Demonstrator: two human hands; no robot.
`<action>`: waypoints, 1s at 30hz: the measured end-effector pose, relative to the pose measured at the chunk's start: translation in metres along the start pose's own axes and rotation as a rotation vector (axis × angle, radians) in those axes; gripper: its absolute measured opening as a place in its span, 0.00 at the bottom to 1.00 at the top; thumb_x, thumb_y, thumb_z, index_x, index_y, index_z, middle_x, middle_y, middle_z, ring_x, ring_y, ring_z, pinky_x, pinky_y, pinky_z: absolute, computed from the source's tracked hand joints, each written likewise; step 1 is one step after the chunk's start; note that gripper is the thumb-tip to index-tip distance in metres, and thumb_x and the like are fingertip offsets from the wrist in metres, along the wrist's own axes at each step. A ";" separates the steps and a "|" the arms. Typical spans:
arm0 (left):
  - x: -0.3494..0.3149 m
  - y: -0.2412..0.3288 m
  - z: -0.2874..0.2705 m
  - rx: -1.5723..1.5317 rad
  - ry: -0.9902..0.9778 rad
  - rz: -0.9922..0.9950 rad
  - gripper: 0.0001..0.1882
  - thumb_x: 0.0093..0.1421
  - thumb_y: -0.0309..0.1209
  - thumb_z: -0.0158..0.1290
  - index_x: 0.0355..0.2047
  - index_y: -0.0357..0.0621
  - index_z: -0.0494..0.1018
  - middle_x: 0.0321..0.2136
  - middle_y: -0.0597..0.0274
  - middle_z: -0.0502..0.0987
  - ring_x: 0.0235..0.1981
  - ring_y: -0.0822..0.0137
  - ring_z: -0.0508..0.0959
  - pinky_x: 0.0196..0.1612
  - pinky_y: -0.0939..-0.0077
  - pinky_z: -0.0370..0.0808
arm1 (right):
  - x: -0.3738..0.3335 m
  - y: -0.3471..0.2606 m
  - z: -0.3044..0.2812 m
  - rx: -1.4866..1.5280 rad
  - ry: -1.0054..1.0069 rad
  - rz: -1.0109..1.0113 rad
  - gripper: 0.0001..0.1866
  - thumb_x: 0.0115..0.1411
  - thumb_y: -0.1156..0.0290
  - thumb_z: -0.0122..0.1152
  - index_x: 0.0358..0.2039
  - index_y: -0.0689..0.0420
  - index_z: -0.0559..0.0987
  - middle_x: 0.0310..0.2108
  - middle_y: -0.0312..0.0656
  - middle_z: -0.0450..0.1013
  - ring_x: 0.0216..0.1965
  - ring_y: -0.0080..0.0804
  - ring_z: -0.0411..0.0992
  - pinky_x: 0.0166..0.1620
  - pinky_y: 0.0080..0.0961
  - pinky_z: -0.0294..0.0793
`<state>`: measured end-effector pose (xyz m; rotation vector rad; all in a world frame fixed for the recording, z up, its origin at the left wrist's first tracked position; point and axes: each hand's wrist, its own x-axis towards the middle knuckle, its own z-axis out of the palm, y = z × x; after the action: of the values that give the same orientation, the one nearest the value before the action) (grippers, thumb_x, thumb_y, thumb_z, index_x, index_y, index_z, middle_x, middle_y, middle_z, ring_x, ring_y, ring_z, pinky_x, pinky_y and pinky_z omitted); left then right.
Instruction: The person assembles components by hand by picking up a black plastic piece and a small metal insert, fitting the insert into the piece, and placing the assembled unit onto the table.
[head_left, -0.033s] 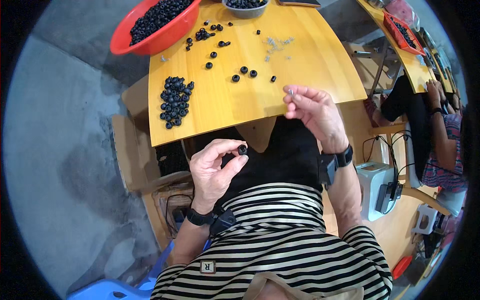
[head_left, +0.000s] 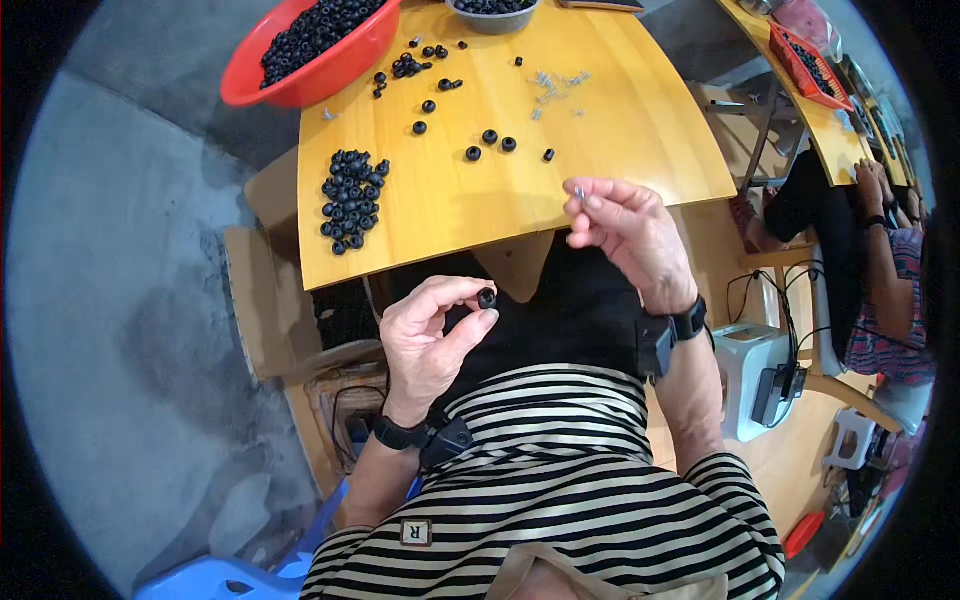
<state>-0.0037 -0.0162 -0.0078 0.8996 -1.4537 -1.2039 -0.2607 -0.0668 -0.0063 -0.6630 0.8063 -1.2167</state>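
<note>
**A black ring in one hand, a small metal piece in the other**

Your left hand, at centre frame below the table edge, pinches a small black ring between thumb and forefinger, the other fingers loosely curled. Your right hand, right of centre, nips a tiny metal piece at its fingertips. On the wooden table above lie a cluster of black rings and a red bowl at upper left.
</note>
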 end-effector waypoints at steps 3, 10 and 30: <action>0.001 0.004 0.003 -0.026 -0.013 0.031 0.15 0.51 0.13 0.59 0.41 0.31 0.77 0.39 0.51 0.80 0.40 0.66 0.79 0.47 0.74 0.75 | -0.018 0.011 0.011 0.052 -0.091 0.016 0.11 0.64 0.77 0.57 0.45 0.67 0.78 0.36 0.45 0.79 0.31 0.27 0.78 0.38 0.26 0.84; 0.001 0.012 0.007 -0.028 -0.040 0.089 0.16 0.50 0.13 0.60 0.41 0.32 0.77 0.39 0.48 0.80 0.43 0.59 0.79 0.49 0.68 0.75 | -0.043 0.023 0.042 0.011 -0.094 0.006 0.08 0.59 0.79 0.64 0.40 0.64 0.79 0.33 0.46 0.78 0.28 0.28 0.77 0.33 0.25 0.82; 0.003 0.012 0.010 -0.087 -0.029 0.159 0.18 0.47 0.13 0.63 0.40 0.34 0.77 0.39 0.53 0.80 0.38 0.66 0.78 0.43 0.75 0.76 | -0.060 0.025 0.065 -0.229 -0.135 -0.186 0.04 0.56 0.80 0.67 0.34 0.63 0.81 0.31 0.38 0.76 0.29 0.19 0.74 0.32 0.14 0.76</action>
<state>-0.0133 -0.0140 0.0040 0.6960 -1.4560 -1.1564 -0.2017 -0.0010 0.0209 -1.0149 0.7898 -1.2422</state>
